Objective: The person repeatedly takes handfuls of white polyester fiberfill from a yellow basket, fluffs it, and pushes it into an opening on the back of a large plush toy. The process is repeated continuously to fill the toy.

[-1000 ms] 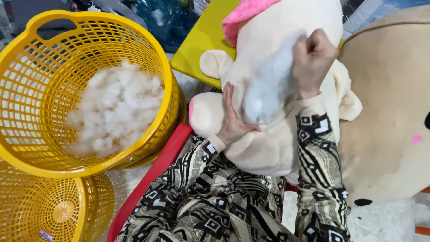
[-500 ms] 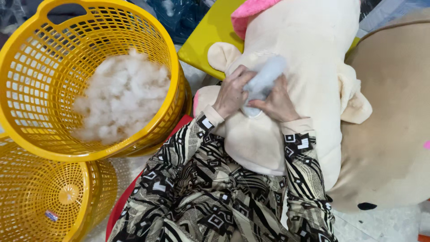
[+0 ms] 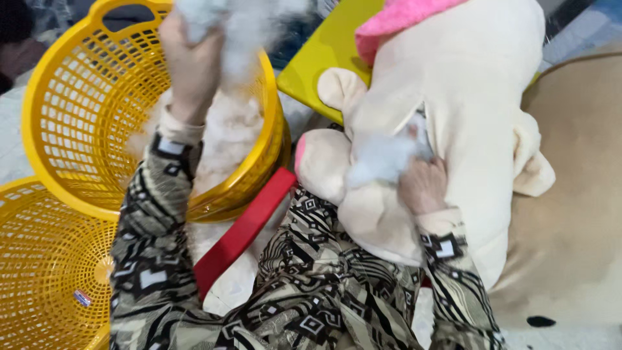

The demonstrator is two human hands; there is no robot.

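A cream plush toy (image 3: 453, 110) with a pink patch lies across the lap, white stuffing (image 3: 382, 159) bulging from an opening in its side. Another blurred white tuft (image 3: 240, 26), probably the same fibrefill, hangs above the upper yellow basket (image 3: 58, 110).

Left hand (image 3: 191, 61) raised, fisted; right hand (image 3: 422, 185) curled low.

Your left hand (image 3: 192, 65) lifts a clump of white stuffing (image 3: 243, 26) above the yellow basket (image 3: 58, 116); your right hand (image 3: 422, 186) presses stuffing into the cream plush toy (image 3: 466, 110) on your lap; a second yellow basket (image 3: 45, 272) sits lower left.
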